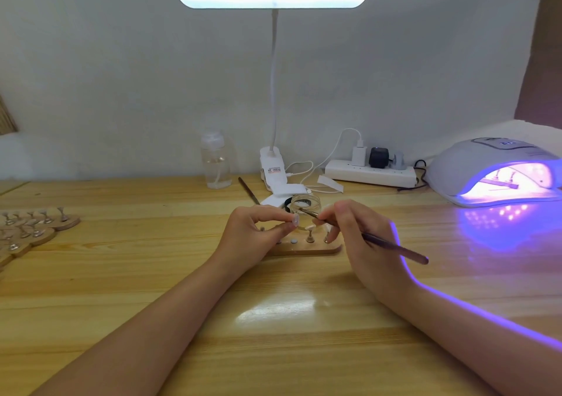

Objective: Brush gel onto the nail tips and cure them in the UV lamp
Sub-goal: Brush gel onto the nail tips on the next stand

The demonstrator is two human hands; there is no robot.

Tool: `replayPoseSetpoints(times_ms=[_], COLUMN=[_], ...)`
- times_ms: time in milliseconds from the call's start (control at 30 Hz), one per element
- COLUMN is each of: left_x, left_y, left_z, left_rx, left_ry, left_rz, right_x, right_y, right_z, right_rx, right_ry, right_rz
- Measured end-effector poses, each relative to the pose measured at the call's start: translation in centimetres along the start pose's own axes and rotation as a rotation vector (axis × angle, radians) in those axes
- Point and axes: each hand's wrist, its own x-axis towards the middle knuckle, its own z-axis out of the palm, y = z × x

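Observation:
My left hand (257, 231) pinches a small stand with a pale nail tip (294, 220) on it, lifted just above the wooden holder (304, 249). My right hand (355, 234) grips a thin purple brush (395, 248), whose tip points left toward the nail tip. Behind them stands a small glass gel jar (305, 210). Two more tips stand on pegs in the holder, partly hidden by my fingers. The UV lamp (492, 170) glows purple at the right, with another holder of tips inside.
Several wooden holders with tips (33, 228) lie at the left edge. A clear bottle (215, 161), a clip-on desk lamp (272, 164), a spare brush (248, 190) and a power strip (369, 172) line the back of the wooden table.

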Motion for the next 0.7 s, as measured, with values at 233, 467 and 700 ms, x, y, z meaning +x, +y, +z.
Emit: replayPoseSetpoints(times_ms=[233,467,700], left_x=[0.01,-0.05,0.01], left_y=[0.15,0.19,0.08], left_z=[0.06,0.02,0.09], left_rx=[0.011,0.013,0.012], left_ry=[0.019,0.011,0.001], left_rz=[-0.036,-0.053,-0.073], right_x=[-0.17,-0.26,-0.18], right_y=[0.09,0.09,0.01], right_z=[0.0,0.22,0.17], right_rx=[0.022,0.056,0.067], right_ry=[-0.003,-0.019,-0.022], right_rz=[0.017,0.064,0.093])
